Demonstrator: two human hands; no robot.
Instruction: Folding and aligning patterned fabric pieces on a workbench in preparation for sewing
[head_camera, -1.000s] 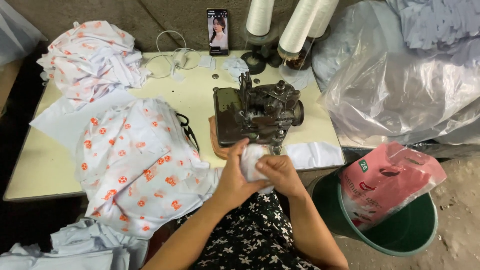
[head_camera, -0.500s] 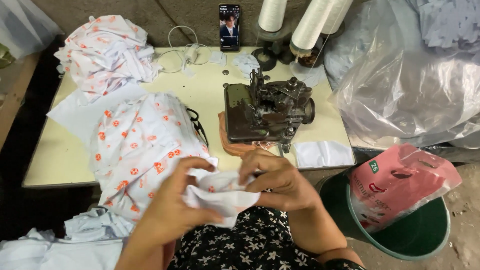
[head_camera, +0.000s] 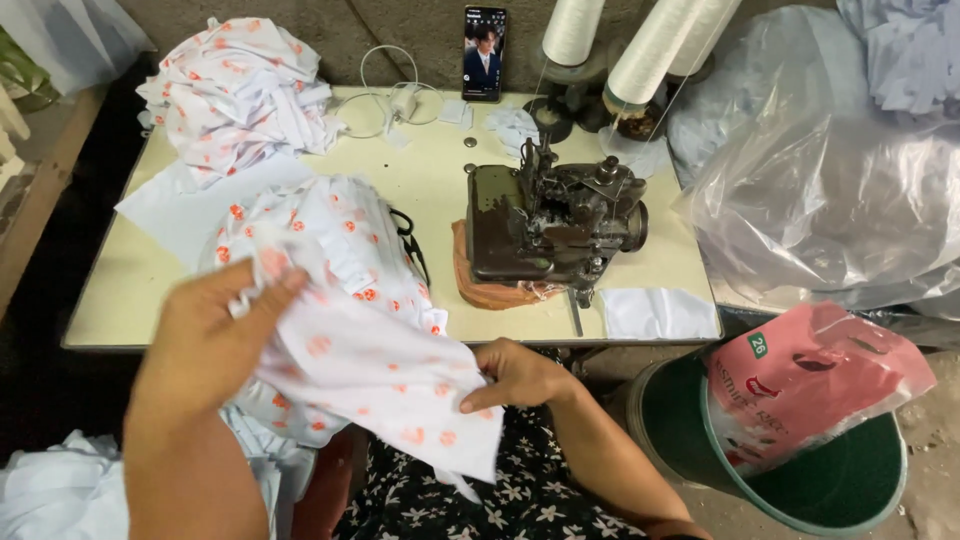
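A: Why is the printed cloth piece (head_camera: 380, 375) lifted off the table (head_camera: 440, 210)?

B: So it spreads flat between both hands: the left hand (head_camera: 215, 335) pinches its upper edge, the right hand (head_camera: 515, 375) grips its lower edge, in front of the sewing machine (head_camera: 550, 225).

A: Counts?

B: 1 machine, 2 thread cones (head_camera: 655, 50), 2 printed fabric piles (head_camera: 235, 85), 1 phone (head_camera: 484, 40), 1 green bucket (head_camera: 850, 490).

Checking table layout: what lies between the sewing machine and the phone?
Head view: mostly bare table between sewing machine and phone, apart from small bits.
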